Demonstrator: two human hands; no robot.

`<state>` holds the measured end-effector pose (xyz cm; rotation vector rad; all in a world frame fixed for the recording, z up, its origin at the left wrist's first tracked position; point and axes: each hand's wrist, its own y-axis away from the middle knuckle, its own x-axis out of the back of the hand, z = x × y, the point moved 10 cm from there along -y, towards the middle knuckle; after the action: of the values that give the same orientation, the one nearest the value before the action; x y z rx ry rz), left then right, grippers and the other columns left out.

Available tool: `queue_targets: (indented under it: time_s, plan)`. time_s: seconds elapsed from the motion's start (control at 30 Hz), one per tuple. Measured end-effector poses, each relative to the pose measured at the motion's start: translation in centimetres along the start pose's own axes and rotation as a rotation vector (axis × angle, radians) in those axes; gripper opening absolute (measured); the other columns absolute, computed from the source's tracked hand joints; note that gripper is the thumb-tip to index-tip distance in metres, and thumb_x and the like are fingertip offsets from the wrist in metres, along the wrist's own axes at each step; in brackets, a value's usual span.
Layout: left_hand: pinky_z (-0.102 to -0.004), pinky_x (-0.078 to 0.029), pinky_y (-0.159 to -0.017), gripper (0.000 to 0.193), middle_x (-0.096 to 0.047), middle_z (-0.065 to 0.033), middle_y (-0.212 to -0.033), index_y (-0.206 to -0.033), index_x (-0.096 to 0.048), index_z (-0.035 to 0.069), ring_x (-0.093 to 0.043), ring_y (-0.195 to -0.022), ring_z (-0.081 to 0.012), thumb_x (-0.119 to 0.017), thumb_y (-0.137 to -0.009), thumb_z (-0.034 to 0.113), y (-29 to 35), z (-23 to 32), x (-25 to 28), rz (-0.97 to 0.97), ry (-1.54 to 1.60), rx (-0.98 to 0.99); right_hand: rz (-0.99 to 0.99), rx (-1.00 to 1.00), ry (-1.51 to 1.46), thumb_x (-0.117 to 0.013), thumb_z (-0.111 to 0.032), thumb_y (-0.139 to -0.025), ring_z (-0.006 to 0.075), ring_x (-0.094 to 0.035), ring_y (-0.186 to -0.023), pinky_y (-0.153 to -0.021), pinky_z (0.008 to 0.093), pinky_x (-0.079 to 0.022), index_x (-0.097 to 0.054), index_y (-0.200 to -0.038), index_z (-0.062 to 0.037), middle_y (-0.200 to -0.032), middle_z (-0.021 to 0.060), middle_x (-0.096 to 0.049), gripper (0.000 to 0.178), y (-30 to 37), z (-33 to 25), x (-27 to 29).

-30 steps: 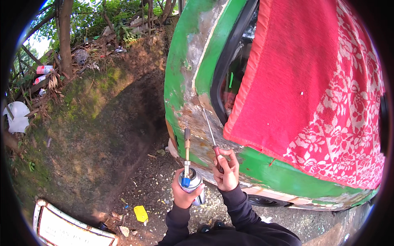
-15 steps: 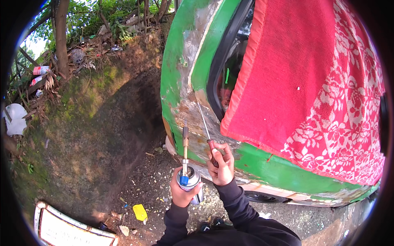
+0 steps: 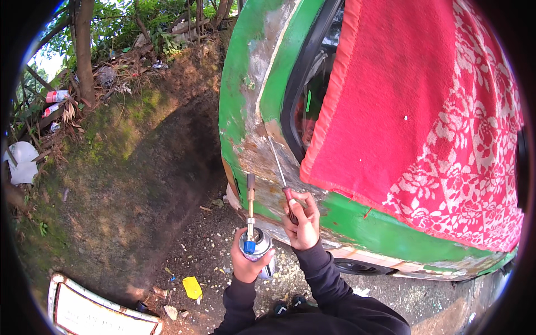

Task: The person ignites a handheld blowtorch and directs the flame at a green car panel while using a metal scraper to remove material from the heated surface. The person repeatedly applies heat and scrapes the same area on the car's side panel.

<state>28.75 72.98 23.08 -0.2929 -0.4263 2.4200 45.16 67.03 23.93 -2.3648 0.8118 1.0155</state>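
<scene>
My left hand (image 3: 249, 265) is wrapped round a gas torch (image 3: 250, 209), a silver canister with a blue knob and a brass-coloured burner tube pointing away from me. In my right hand (image 3: 305, 221) is a screwdriver (image 3: 289, 201) with a dark red handle. Its long metal shaft reaches up and left, and the tip appears to meet the scraped metal just left of the window's lower corner. The green vehicle body (image 3: 240, 111) is stripped to grey and rusty brown there. Near that patch, the burner's end stays on my side, lower than the screwdriver tip. No flame shows.
A red patterned cloth (image 3: 402, 100) drapes over the vehicle's window (image 3: 318, 95). To the left rises a mossy earth bank (image 3: 123, 167) with litter and tree trunks. A white sign board (image 3: 100, 310) lies at lower left, and a yellow scrap (image 3: 191, 287) is on the gravel.
The torch's burner has shifted very slightly left and toward me. The screwdriver's tip stays at nearly the same spot, and both hands keep their holds.
</scene>
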Motion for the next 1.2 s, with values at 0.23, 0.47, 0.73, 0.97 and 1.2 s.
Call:
queue_targets:
  time_s: [0.23,0.47,0.73,0.97,1.2]
  plan:
    - [-0.0286,-0.052,-0.081,0.064,-0.066,-0.0054,-0.097,-0.120,-0.051,0.001,-0.064,-0.087,-0.0118,-0.087,-0.070,0.017,0.3,-0.2,0.1,0.004,0.005,-0.002,0.010,0.034,0.020,-0.058,-0.012,-0.101,0.0024,-0.032,-0.043,-0.034,0.0188,-0.020,-0.052,-0.114,-0.0126,-0.085,0.0062,-0.056,0.014,0.3,0.1,0.3]
    - [-0.0284,-0.053,-0.079,0.062,-0.066,-0.0053,-0.095,-0.120,-0.052,0.000,-0.065,-0.085,-0.0119,-0.086,-0.070,0.015,0.4,0.4,0.1,0.024,-0.039,-0.031,-0.002,0.046,-0.009,-0.057,-0.012,-0.101,0.0024,-0.032,-0.042,-0.034,0.0190,-0.020,-0.052,-0.113,-0.0121,-0.084,0.0063,-0.056,0.013,-0.1,0.2,0.0]
    - [-0.0277,-0.053,-0.081,0.062,-0.066,-0.0048,-0.097,-0.120,-0.051,0.001,-0.064,-0.087,-0.0115,-0.086,-0.070,0.014,0.7,0.1,-0.6,-0.009,0.016,0.024,-0.023,0.022,0.050,-0.055,-0.011,-0.101,0.0022,-0.031,-0.043,-0.035,0.0188,-0.020,-0.052,-0.114,-0.0123,-0.085,0.0055,-0.055,0.013,-1.6,-0.1,-1.1]
    - [-0.0275,-0.053,-0.080,0.061,-0.066,-0.0051,-0.097,-0.120,-0.051,0.000,-0.065,-0.087,-0.0111,-0.086,-0.071,0.014,-0.2,-0.1,-1.3,-0.042,0.032,0.014,0.020,0.016,0.156,-0.054,-0.007,-0.101,0.0024,-0.031,-0.042,-0.034,0.0202,-0.019,-0.050,-0.114,-0.0084,-0.085,0.0080,-0.057,0.014,2.4,-0.7,3.8]
    - [-0.0275,-0.053,-0.080,0.059,-0.066,-0.0053,-0.099,-0.119,-0.053,0.001,-0.066,-0.088,-0.0113,-0.086,-0.072,0.012,-1.2,-0.4,-3.2,-0.096,0.076,-0.011,0.032,0.080,0.217,-0.054,-0.004,-0.101,0.0032,-0.031,-0.041,-0.034,0.0212,-0.020,-0.049,-0.113,-0.0053,-0.080,0.0085,-0.059,0.012,3.4,-2.5,3.5]
